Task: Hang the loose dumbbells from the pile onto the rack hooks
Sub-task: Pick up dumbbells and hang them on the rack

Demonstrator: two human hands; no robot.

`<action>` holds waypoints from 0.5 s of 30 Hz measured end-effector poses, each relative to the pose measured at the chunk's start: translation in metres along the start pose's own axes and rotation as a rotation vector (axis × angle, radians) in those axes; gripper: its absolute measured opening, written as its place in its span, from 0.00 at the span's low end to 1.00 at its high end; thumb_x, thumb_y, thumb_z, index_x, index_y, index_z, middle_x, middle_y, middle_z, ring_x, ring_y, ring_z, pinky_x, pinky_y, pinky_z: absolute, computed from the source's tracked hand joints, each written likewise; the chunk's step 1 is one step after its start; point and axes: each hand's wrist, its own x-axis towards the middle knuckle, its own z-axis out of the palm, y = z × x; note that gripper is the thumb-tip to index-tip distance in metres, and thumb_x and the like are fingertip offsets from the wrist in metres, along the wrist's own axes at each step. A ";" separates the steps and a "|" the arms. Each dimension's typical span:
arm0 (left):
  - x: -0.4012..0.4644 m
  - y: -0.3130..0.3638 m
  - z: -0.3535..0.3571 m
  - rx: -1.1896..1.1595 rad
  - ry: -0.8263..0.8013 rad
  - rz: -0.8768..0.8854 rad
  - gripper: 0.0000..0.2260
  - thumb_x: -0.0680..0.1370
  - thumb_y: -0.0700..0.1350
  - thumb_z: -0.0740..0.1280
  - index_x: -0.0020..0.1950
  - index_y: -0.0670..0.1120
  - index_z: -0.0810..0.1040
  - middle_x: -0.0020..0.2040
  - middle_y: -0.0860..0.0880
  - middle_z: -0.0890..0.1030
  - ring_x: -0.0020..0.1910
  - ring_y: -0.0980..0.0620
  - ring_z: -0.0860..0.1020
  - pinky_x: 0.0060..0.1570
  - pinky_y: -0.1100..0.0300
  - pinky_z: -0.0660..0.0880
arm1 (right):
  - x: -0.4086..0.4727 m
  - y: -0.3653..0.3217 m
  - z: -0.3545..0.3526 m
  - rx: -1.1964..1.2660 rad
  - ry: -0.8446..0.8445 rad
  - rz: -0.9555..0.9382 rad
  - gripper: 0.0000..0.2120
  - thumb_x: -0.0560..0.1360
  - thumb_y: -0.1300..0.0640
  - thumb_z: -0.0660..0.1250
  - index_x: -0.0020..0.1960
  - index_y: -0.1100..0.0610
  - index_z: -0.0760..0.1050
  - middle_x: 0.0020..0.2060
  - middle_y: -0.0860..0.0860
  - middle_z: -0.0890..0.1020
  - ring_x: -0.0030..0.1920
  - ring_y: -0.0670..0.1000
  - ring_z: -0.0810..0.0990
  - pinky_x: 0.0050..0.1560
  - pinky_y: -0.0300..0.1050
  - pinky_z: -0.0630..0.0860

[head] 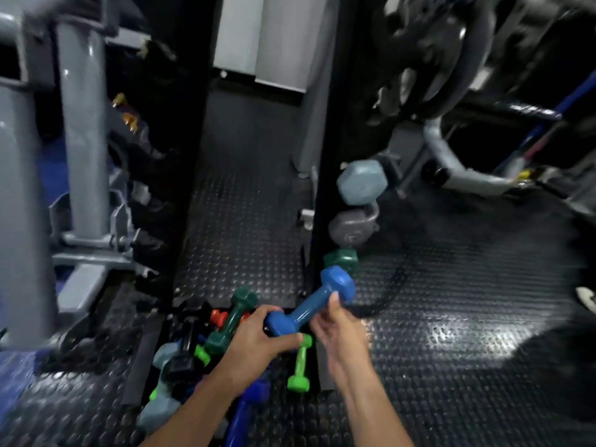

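Observation:
A blue dumbbell (309,304) is held slanted above the pile, its far head up to the right. My left hand (258,340) grips its near head. My right hand (338,330) holds the handle from the right with thumb and fingers. Below lies the pile of loose dumbbells (206,346): dark green, bright green, orange, black, pale blue and blue ones. The black rack post (322,156) stands just behind, with a pale blue dumbbell (361,182), a grey one (351,227) and a dark green one (342,258) hung on its right side.
Studded black rubber flooring (451,317) spreads to the right. A grey steel machine frame (84,140) stands at left. Weight plates and a curved grey bar (451,162) sit at the upper right. A white shoe tip (587,296) shows at the right edge.

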 end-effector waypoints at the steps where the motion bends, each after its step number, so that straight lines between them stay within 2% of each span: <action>1: 0.001 0.011 0.007 -0.032 0.012 0.017 0.26 0.60 0.57 0.82 0.54 0.52 0.81 0.48 0.48 0.85 0.44 0.51 0.83 0.51 0.52 0.80 | -0.005 -0.006 0.003 -0.007 -0.003 0.010 0.15 0.75 0.53 0.72 0.56 0.63 0.80 0.43 0.57 0.84 0.41 0.52 0.83 0.45 0.48 0.83; 3: 0.002 0.033 0.020 -0.048 0.039 0.048 0.28 0.57 0.59 0.81 0.52 0.50 0.81 0.45 0.49 0.86 0.43 0.53 0.82 0.49 0.56 0.80 | -0.013 -0.024 0.007 -0.037 0.034 -0.055 0.09 0.80 0.57 0.69 0.54 0.63 0.80 0.43 0.58 0.83 0.41 0.54 0.82 0.41 0.49 0.83; 5: 0.003 0.053 0.032 -0.021 0.052 0.075 0.30 0.56 0.61 0.81 0.53 0.52 0.81 0.45 0.50 0.86 0.44 0.53 0.83 0.48 0.57 0.80 | -0.016 -0.050 0.011 -0.047 0.051 -0.125 0.08 0.82 0.58 0.67 0.54 0.63 0.80 0.43 0.57 0.83 0.42 0.54 0.82 0.37 0.47 0.82; 8: 0.001 0.082 0.042 -0.029 0.013 0.141 0.34 0.54 0.65 0.84 0.55 0.54 0.80 0.48 0.51 0.87 0.48 0.50 0.85 0.55 0.47 0.81 | -0.020 -0.090 0.014 -0.071 0.048 -0.195 0.06 0.81 0.58 0.67 0.51 0.61 0.80 0.43 0.58 0.83 0.40 0.54 0.81 0.33 0.45 0.80; 10: -0.003 0.104 0.043 0.002 -0.073 0.220 0.36 0.55 0.65 0.84 0.58 0.53 0.79 0.50 0.50 0.87 0.47 0.51 0.84 0.57 0.45 0.81 | -0.019 -0.114 0.015 -0.089 0.055 -0.234 0.07 0.80 0.57 0.69 0.48 0.61 0.80 0.43 0.60 0.82 0.39 0.56 0.79 0.36 0.47 0.77; 12: -0.006 0.141 0.033 0.095 -0.111 0.312 0.33 0.62 0.60 0.82 0.63 0.51 0.79 0.51 0.50 0.87 0.45 0.52 0.84 0.55 0.51 0.81 | -0.019 -0.144 0.017 -0.092 0.046 -0.257 0.10 0.79 0.55 0.71 0.48 0.63 0.81 0.42 0.62 0.79 0.41 0.58 0.76 0.44 0.53 0.74; 13: -0.002 0.160 0.025 0.120 -0.064 0.360 0.28 0.67 0.57 0.81 0.64 0.51 0.79 0.51 0.50 0.86 0.45 0.52 0.84 0.54 0.52 0.82 | -0.019 -0.161 0.020 -0.105 0.044 -0.273 0.12 0.79 0.54 0.71 0.48 0.64 0.81 0.41 0.62 0.79 0.42 0.59 0.75 0.44 0.55 0.74; 15: 0.016 0.201 0.002 0.099 0.127 0.453 0.16 0.77 0.54 0.73 0.64 0.52 0.80 0.51 0.52 0.85 0.48 0.53 0.84 0.56 0.50 0.81 | -0.018 -0.197 0.025 -0.157 0.026 -0.313 0.13 0.79 0.54 0.71 0.49 0.66 0.81 0.40 0.62 0.79 0.39 0.57 0.77 0.40 0.51 0.78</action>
